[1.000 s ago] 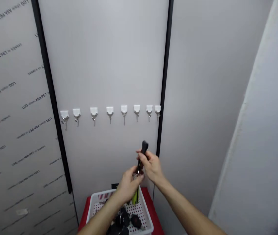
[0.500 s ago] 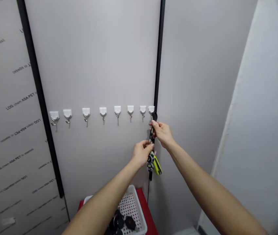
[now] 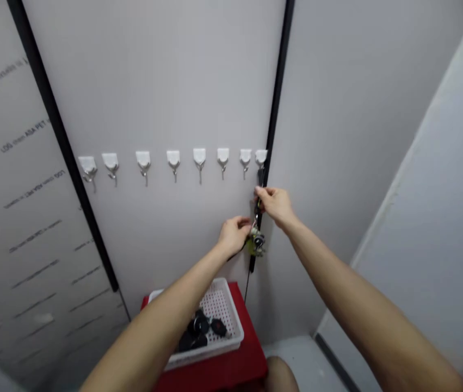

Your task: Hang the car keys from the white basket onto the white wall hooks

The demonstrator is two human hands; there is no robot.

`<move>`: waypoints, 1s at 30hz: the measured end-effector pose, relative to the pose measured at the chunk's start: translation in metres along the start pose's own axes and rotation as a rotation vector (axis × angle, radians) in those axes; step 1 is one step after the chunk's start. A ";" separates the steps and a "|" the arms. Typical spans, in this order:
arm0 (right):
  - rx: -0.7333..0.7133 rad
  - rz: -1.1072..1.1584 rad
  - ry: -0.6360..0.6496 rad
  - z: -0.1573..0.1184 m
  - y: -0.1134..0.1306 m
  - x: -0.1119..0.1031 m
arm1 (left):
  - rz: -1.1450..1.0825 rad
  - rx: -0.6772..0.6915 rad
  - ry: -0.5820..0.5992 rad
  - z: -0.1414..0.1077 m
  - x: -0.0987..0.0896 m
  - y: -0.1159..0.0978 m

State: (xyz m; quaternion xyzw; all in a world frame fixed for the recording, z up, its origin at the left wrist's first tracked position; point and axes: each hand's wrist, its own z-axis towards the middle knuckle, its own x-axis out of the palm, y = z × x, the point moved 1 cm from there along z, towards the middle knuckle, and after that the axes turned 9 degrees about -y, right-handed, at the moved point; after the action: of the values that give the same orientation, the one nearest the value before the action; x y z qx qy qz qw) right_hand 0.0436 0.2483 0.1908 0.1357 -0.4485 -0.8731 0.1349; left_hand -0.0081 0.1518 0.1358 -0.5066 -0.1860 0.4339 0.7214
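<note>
A keychain [image 3: 258, 239] with a black strap, a metal clasp and a cluster of dark, grey and yellow-green charms hangs below the rightmost wall hook [image 3: 261, 157]. The strap's top end meets that hook; whether it is looped over it I cannot tell. Pinched on the strap just under the hook is my right hand [image 3: 277, 206]. Lower down, my left hand [image 3: 234, 235] has its fingers closed at the charms' left side, with a thin dark cord or strap trailing beneath it. The fingertips partly hide what they grip.
A row of several white adhesive hooks [image 3: 173, 159] runs left along the grey panel, with nothing hanging from them. Below, a white perforated basket [image 3: 235, 326] holding several black key fobs sits on a red stool [image 3: 251, 354]. Black trim strips [image 3: 278, 81] border the panel.
The strap's top end has come up to the hook, and my right hand grips lower on it. The charms have turned, and the view has tilted down, showing more of the basket and stool.
</note>
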 end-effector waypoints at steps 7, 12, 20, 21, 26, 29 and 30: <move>-0.151 0.014 -0.244 -0.031 -0.018 -0.007 | 0.070 -0.024 0.021 -0.034 -0.057 0.043; -0.333 -0.151 0.025 -0.117 -0.049 0.012 | 0.266 -0.182 -0.047 -0.088 -0.104 0.102; -0.210 -0.402 0.869 -0.213 -0.112 0.076 | 0.628 -0.097 0.164 -0.144 -0.113 0.144; -0.215 -0.401 0.896 -0.216 -0.115 0.078 | 0.664 -0.068 0.175 -0.146 -0.113 0.144; -0.210 -0.336 0.945 -0.218 -0.116 0.080 | 0.662 -0.019 0.183 -0.144 -0.112 0.141; -0.133 -0.266 0.873 -0.215 -0.110 0.079 | 0.566 -0.049 0.102 -0.141 -0.112 0.138; -0.096 -0.218 0.842 -0.213 -0.107 0.079 | 0.524 -0.058 0.072 -0.139 -0.113 0.137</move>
State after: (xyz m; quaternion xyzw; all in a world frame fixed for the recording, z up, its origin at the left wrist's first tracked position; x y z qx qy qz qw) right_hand 0.0345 0.1209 -0.0252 0.5198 -0.2966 -0.7706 0.2191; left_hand -0.0319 -0.0042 -0.0254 -0.5731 -0.0349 0.5820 0.5759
